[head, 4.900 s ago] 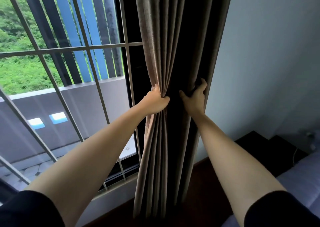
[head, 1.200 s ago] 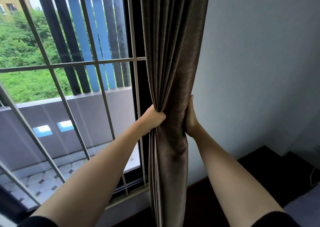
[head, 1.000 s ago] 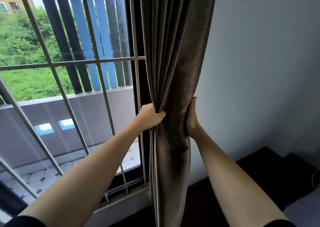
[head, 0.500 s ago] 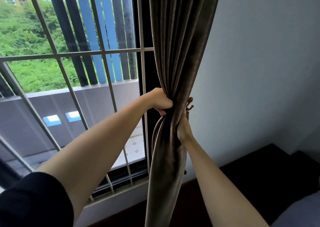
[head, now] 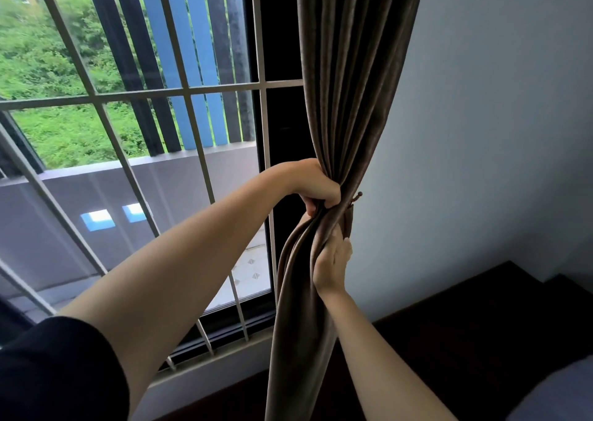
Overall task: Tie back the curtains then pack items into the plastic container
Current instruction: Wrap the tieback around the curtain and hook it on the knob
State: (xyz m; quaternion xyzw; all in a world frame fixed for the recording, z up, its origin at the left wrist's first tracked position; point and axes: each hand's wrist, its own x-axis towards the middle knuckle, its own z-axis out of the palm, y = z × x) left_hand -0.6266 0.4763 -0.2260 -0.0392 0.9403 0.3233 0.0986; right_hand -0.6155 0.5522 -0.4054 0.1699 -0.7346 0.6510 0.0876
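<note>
The curtain (head: pixel 349 99) is seen gathered into one tight bundle at the right edge of the window (head: pixel 160 99), close against the wall (head: pixel 481 131). Its long axis runs nearly upright, and the waist is pulled slightly right. The bundle is clenched at that waist by the left hand (head: pixel 316 189), whose fingers are curled round it from the left. Just below, it is held by the right hand (head: pixel 332 260), with the thumb laid up the front folds and the fingers wrapped behind. A small hook (head: pixel 357 195) is seen on the wall just right of the waist, level with the left hand and above the right. Whether a tie-back band is already in place cannot be told, since that spot is hidden by folds and fingers. The coming move is judged to turn on this short gap to the right, and the left hand is the nearer to the hook. No plastic container is in view
</note>
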